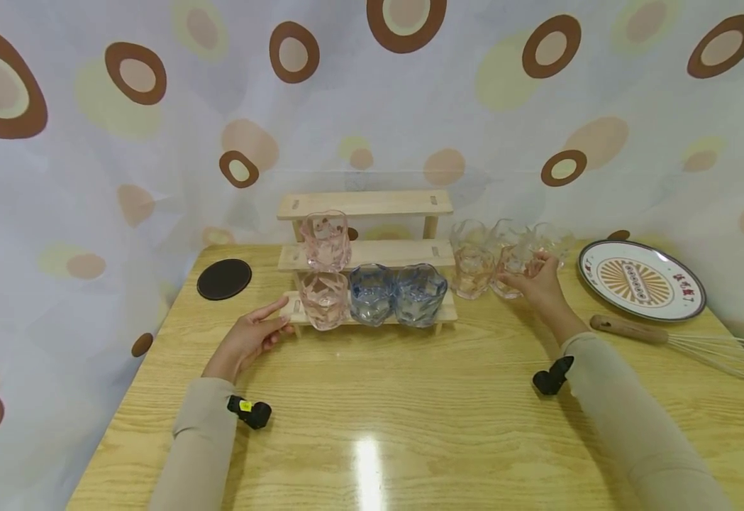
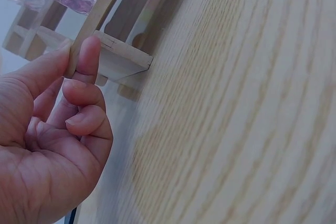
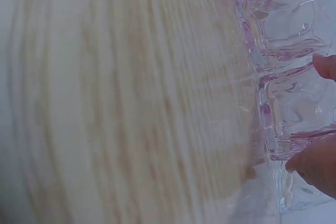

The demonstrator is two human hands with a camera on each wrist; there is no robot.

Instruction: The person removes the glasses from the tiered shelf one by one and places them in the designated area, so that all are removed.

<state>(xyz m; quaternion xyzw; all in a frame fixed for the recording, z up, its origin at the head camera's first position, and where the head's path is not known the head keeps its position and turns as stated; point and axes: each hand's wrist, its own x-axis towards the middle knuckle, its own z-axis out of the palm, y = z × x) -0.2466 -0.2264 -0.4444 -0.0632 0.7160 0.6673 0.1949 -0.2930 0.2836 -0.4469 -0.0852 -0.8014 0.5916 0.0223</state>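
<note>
A three-step wooden rack stands at the back of the table. My left hand pinches the left end of its lowest step between thumb and index finger, as the left wrist view shows at the shelf edge. On that step sit a pink glass and two blue glasses; another pink glass is on the middle step. Right of the rack, my right hand grips a clear pinkish glass, fingers on opposite sides. A similar glass stands beside it, and a clear glass lies behind the hand.
A black round coaster lies on the table at left. To the right are a patterned plate and a whisk with a wooden handle. A patterned cloth hangs behind the table.
</note>
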